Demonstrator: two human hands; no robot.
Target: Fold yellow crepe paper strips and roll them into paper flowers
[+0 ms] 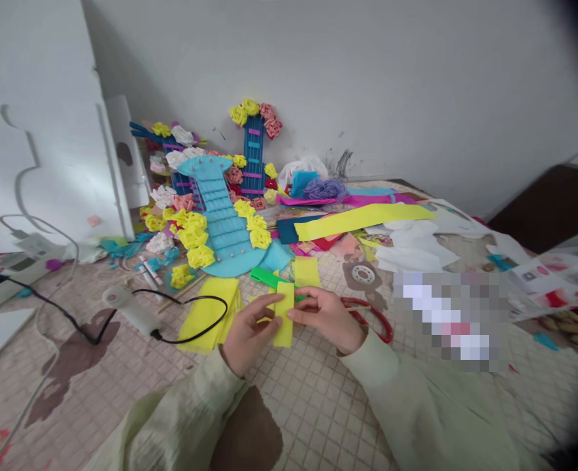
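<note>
A small yellow foam strip [284,314] stands upright between my two hands above the tablecloth. My left hand [248,332] pinches its left edge with thumb and fingers closed on it. My right hand [326,316] grips its right edge, fingers curled. Behind the strip a green foam piece [268,277] lies on the table. A flat stack of yellow foam sheets [209,313] lies just left of my left hand. Red-handled scissors [376,315] lie to the right of my right hand.
A glue gun [133,309] with a black cable lies at left, near a white power strip [24,256]. Blue foam stands [220,216] trimmed with yellow, pink and white foam roses stand at the back. Loose coloured foam strips [362,219] and white scraps cover the right side.
</note>
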